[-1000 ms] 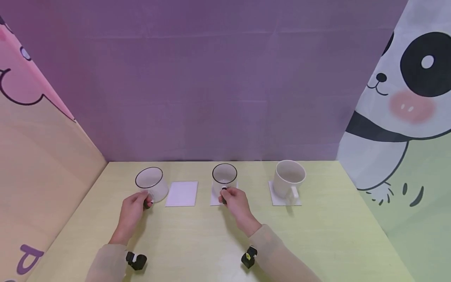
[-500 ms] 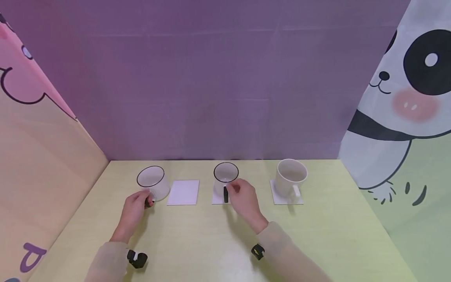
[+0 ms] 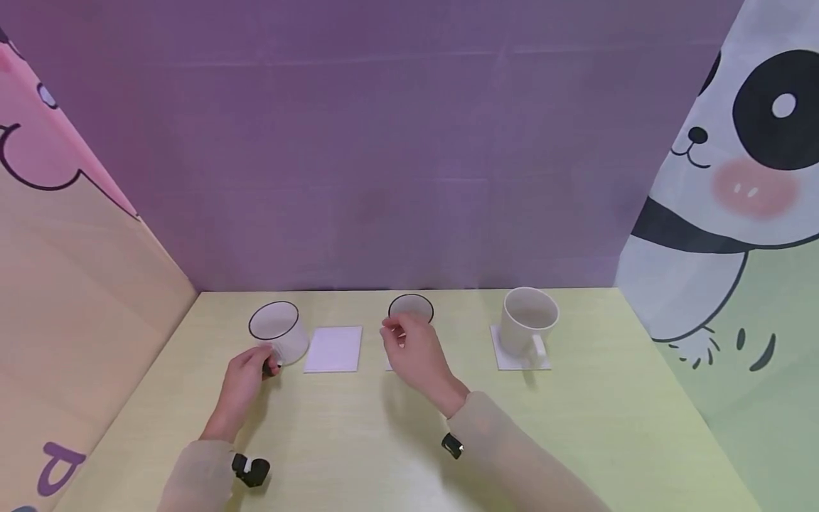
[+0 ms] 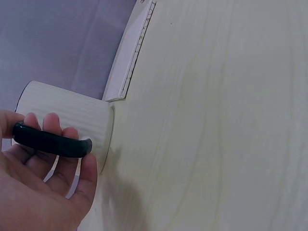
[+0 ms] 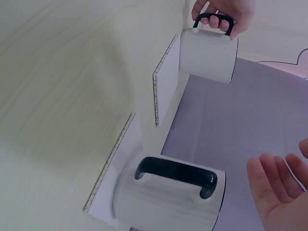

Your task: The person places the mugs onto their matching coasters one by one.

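Note:
My left hand [image 3: 246, 380] grips the black handle [image 4: 50, 143] of a white, black-rimmed mug [image 3: 293, 343], its fingers curled through the loop. That mug stands upright just left of a bare white square coaster [image 3: 333, 350]. A second white mug [image 5: 166, 204] with a black rim and black handle sits on the middle coaster [image 5: 103, 204]. Just above and in front of it is my right hand [image 3: 419, 359], which holds nothing, its fingers loosely bent. In the head view this hand hides the middle mug's handle and most of its body.
An all-white mug [image 3: 520, 338] stands on the right coaster [image 3: 505, 365], handle toward me. Behind the pale wooden table [image 3: 358, 434] rises a purple cloth backdrop [image 3: 397, 171]. Printed panels flank it, with a panda [image 3: 697, 281] on the right one.
My right hand has let go of the middle mug's handle, drawn off to the right, then come back left and up over the mug. The left hand keeps its grip.

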Tool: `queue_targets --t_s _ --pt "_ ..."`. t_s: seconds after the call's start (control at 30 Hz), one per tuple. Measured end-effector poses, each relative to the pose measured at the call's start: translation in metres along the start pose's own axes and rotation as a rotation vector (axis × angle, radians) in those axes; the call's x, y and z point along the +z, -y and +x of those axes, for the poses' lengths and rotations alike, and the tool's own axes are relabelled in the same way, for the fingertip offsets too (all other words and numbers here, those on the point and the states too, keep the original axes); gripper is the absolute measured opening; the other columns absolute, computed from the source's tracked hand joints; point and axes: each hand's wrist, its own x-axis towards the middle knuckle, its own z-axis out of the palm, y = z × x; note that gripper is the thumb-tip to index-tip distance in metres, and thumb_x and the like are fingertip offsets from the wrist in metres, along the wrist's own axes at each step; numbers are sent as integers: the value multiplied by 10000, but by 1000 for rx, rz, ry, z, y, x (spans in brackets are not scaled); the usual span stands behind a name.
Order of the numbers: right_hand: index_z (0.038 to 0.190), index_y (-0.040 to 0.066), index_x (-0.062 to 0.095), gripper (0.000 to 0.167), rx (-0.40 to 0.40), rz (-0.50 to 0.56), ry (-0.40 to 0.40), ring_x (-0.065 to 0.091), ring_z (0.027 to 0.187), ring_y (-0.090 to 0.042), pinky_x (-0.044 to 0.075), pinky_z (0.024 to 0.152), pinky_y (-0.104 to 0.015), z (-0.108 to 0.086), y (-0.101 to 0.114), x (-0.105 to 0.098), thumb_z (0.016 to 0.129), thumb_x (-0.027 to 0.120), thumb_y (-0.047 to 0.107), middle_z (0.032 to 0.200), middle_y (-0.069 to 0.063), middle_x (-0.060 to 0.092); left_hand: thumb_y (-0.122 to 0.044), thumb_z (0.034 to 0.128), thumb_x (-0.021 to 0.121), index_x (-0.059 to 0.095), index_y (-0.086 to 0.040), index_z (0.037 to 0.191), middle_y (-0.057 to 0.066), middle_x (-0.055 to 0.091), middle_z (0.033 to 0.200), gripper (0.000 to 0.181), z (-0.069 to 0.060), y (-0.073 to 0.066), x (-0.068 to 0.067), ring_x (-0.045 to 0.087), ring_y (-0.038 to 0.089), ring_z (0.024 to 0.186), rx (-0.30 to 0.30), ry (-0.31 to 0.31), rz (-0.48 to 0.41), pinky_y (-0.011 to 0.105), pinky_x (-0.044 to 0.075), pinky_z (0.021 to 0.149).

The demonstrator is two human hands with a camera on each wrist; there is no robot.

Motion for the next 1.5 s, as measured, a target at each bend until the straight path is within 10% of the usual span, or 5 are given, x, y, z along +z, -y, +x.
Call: queue_targets --t_s 0.33,0.97,1.5 --pt "1110 11 702 176 -3 -33 86 605 876 -168 533 801 -267 14 6 25 985 628 112 1022 -52 663 -223 1098 430 596 82 932 10 561 803 385 -2 -1 -1 564 113 763 -5 0 -19 211 493 758" --pt "1316 29 645 354 -5 -445 443 591 1227 -278 471 1045 -343 37 -4 63 1027 565 217 1334 -83 620 -219 1092 441 586 90 939 8 572 781 374 0 2 0 561 130 778 -5 -2 -31 230 479 766" --pt "1375 99 609 416 80 -675 635 559 1215 -282 493 981 -398 42 -15 79 1010 583 297 1418 -47 565 -185 1088 447 593 71 906 22 573 783 347 0 1 0 568 118 750 -5 -11 -57 229 497 756"
